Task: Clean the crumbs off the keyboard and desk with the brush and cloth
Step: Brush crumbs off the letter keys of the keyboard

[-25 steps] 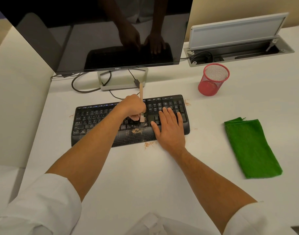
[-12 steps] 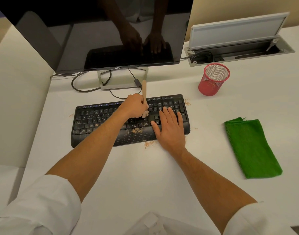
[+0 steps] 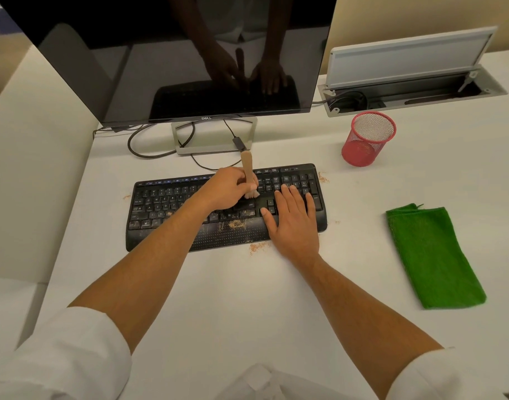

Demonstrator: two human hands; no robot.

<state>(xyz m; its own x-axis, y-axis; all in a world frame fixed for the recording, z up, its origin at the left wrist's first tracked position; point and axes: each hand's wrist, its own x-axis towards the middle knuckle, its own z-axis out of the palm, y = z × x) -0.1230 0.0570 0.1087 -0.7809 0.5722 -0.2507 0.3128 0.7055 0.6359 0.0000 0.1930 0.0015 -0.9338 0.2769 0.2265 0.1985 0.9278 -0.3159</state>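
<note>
Left hand (image 3: 228,189) clenched around the wooden handle of the brush (image 3: 249,174), grip low on the handle just above the pale bristles; handle nearly upright, leaning slightly away toward the monitor (image 3: 172,59). Bristles down on the keys of the keyboard (image 3: 160,203), right of its middle. Right hand (image 3: 293,217) released and flat, fingers straight and spread over the right end of the keyboard, palm over its front edge and down onto the surface (image 3: 247,298).

Black keyboard lying parallel to the back edge of the surface, in front of the monitor stand (image 3: 212,148). Crumbs (image 3: 237,224) scattered on the palm rest below the brush, more among the lower key rows at left of centre. Another small heap of crumbs on the surface touching the keyboard's front edge, just left of the right wrist; a few more beside the keyboard's right back corner and off its left end.

Green cloth (image 3: 432,258) folded and lying flat toward the right edge of the surface, well apart from the keyboard, untouched. Red mesh cup (image 3: 368,138) upright behind it, near the open cable hatch (image 3: 412,88) at the back right. Cables (image 3: 149,145) looping behind the keyboard around the stand. White sleeves pushed up on both forearms.
</note>
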